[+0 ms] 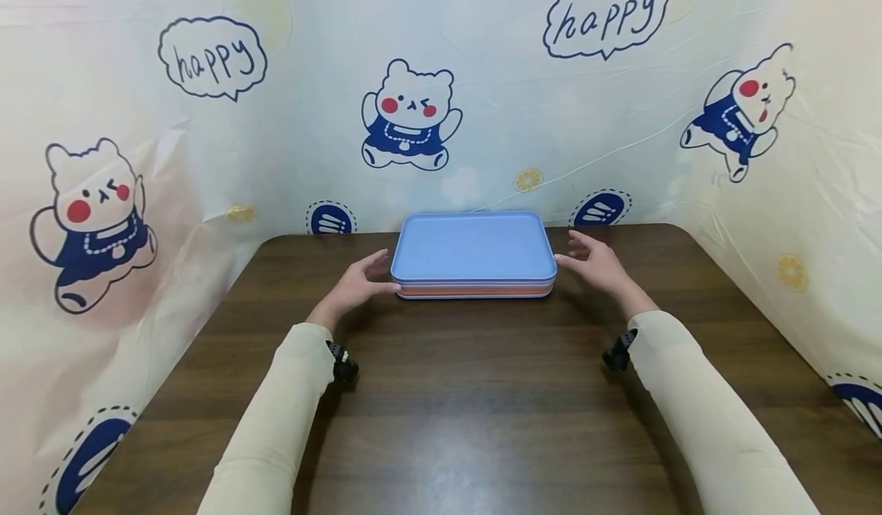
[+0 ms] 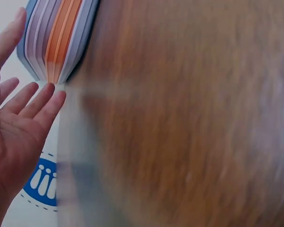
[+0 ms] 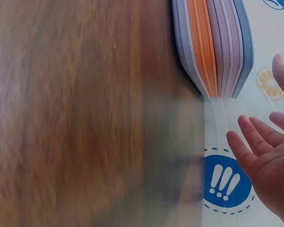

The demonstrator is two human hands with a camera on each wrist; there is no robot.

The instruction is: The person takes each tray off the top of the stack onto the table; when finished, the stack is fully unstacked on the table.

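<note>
A stack of rectangular trays (image 1: pixel 475 249) lies at the back of the table, a blue one on top. Lilac, orange and pale grey edges show below it in the left wrist view, where the stack (image 2: pixel 57 40) appears turned on its side. My left hand (image 1: pixel 354 284) is beside the stack's left end, fingers spread and relaxed, thumb close to the front left corner. At the right end is my right hand (image 1: pixel 594 261), fingers spread, thumb near the rim. In the right wrist view a gap shows between these fingers (image 3: pixel 258 142) and the stack (image 3: pixel 213 45).
The trays stand on a dark brown wooden table (image 1: pixel 441 392) with rounded back corners. Behind and beside it hangs a pale cloth (image 1: pixel 482 132) printed with bears and the word happy. A small black device (image 1: pixel 342 363) is strapped at each wrist.
</note>
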